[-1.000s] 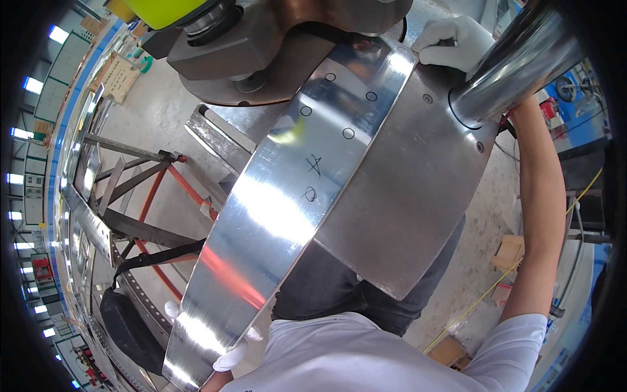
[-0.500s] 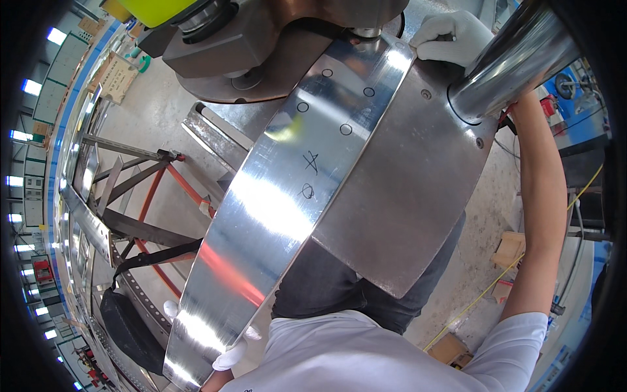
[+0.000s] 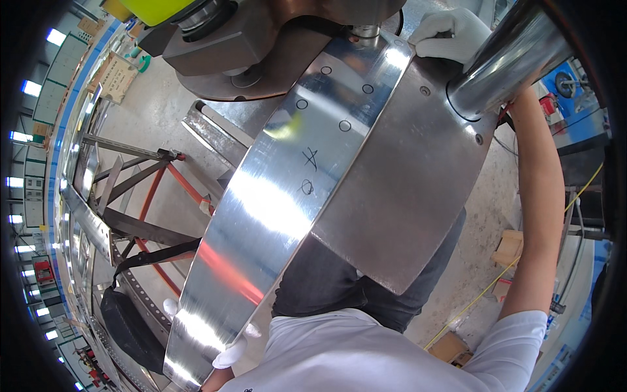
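A long, curved, shiny metal strip (image 3: 274, 202) with drilled holes and black pen marks runs from lower left to the top. It lies against a flat grey steel plate (image 3: 405, 189) of a machine. My left hand (image 3: 230, 354), in a white glove, grips the strip's lower edge close to my chest. My right hand (image 3: 449, 34), also in a white glove, is curled over the strip's upper end, next to a thick polished steel cylinder (image 3: 506, 62). My right arm is stretched out fully.
A dark machine head (image 3: 261, 46) with a yellow-green part hangs over the strip's upper end. On the left stand a red and grey steel frame (image 3: 150, 176) and a long curved metal rail (image 3: 85, 215). A black bag (image 3: 127, 326) hangs there. Cardboard boxes (image 3: 509, 248) and a yellow cable lie on the floor.
The strip's pen marks have crept slightly toward the top of the picture. Both hands keep their hold in the same places.
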A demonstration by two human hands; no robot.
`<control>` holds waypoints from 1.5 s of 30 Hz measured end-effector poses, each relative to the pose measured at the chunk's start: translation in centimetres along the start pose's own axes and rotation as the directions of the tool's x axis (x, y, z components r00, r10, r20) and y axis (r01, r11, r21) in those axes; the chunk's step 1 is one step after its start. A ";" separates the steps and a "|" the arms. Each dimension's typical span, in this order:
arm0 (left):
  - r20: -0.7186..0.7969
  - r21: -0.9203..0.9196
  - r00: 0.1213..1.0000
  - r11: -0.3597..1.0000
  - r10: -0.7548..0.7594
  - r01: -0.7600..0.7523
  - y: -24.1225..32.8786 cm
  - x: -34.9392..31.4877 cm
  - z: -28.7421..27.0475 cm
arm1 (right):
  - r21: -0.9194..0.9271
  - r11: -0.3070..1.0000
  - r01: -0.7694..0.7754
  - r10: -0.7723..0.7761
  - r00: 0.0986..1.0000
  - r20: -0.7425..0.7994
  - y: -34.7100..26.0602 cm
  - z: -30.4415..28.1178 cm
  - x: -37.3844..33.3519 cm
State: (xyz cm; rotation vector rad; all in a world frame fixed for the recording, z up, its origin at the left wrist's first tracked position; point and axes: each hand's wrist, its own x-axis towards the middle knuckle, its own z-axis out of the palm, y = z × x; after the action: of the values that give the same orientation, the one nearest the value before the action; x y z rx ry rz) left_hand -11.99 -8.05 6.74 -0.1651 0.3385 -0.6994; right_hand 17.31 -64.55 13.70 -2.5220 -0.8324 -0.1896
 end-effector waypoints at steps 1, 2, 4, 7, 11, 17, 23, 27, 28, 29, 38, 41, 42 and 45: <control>-0.006 0.003 1.000 1.000 0.013 -0.013 -0.3 -0.1 0.1 | 0.008 1.000 0.009 -0.008 1.000 -0.014 0.5 0.1 0.1; -0.004 0.006 1.000 1.000 0.015 -0.015 -0.2 0.1 0.1 | 0.001 1.000 0.003 -0.003 1.000 -0.024 0.4 -0.1 -0.1; -0.001 0.009 1.000 1.000 0.026 -0.026 -0.2 -0.1 0.0 | -0.002 1.000 -0.015 0.015 0.998 -0.056 0.8 -0.3 -0.5; -0.003 0.002 1.000 1.000 0.015 -0.015 0.4 0.3 -0.5 | -0.050 0.992 -0.118 0.104 0.971 -0.215 1.7 -1.8 -4.1; -0.053 -0.003 0.990 0.992 0.130 -0.130 -0.5 -0.3 -0.2 | -0.084 0.953 -0.291 0.158 0.716 -0.680 3.6 -2.6 -11.2; -0.127 -0.063 0.978 0.983 0.165 -0.174 -1.1 0.0 -0.2 | 0.437 0.889 -0.135 0.456 0.189 -0.870 -8.1 0.2 -19.2; 0.057 0.032 0.998 0.999 -0.013 0.011 0.0 -0.2 -0.6 | -0.067 0.995 -0.069 0.058 0.987 -0.150 -17.6 4.3 -9.0; 0.205 0.001 0.920 0.940 -0.335 0.342 1.7 1.8 -0.6 | -0.183 0.973 -0.144 0.123 0.985 -0.123 -17.0 6.2 -7.7; 0.199 -0.028 0.929 0.946 -0.311 0.323 1.0 1.7 0.0 | -0.192 0.970 -0.152 0.130 0.984 -0.122 -16.9 6.1 -7.6; 0.189 -0.046 0.941 0.955 -0.279 0.293 0.5 1.5 0.3 | -0.201 0.966 -0.164 0.144 0.983 -0.111 -17.0 6.1 -7.5; 0.166 -0.017 0.975 0.988 -0.146 0.151 1.3 -0.6 -2.0 | -0.241 0.957 -0.161 0.144 0.986 -0.087 -17.4 6.4 -7.3; 0.152 -0.063 0.967 0.974 -0.206 0.217 1.1 0.1 -1.0 | -0.258 0.953 -0.159 0.141 0.986 -0.089 -17.4 6.4 -7.3; 0.144 -0.061 0.967 0.973 -0.210 0.221 1.1 0.3 -0.9 | -0.250 0.954 -0.164 0.148 0.986 -0.082 -17.5 6.4 -7.2; 0.144 0.030 0.971 0.982 -0.190 0.188 1.5 0.5 -1.6 | -0.227 0.958 -0.174 0.163 0.984 -0.064 -17.6 6.1 -7.0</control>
State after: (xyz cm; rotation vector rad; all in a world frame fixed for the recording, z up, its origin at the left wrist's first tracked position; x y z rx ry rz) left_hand -11.30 -7.25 4.73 -0.2345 0.1779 -0.8735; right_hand 1.10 -52.97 13.44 -2.7801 -0.6028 -0.3010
